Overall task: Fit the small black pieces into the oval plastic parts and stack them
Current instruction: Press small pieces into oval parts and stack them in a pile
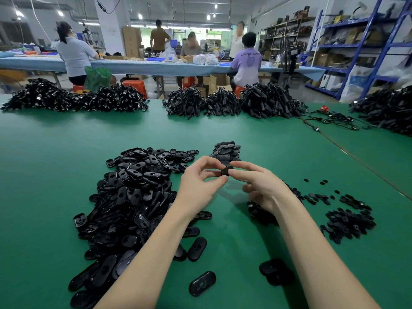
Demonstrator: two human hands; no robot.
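Above the green tabletop (55, 152), the left hand (201, 184) and right hand (259, 186) both pinch one black oval plastic part (227, 170) from opposite sides, steadying it, probably to press an insert home.

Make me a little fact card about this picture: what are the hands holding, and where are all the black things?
held: black part, pinched between left hand and right hand
big pile: oval parts, left of hands
stack: oval parts stack, behind hands
small pieces: small black pieces, right side
surface: green table
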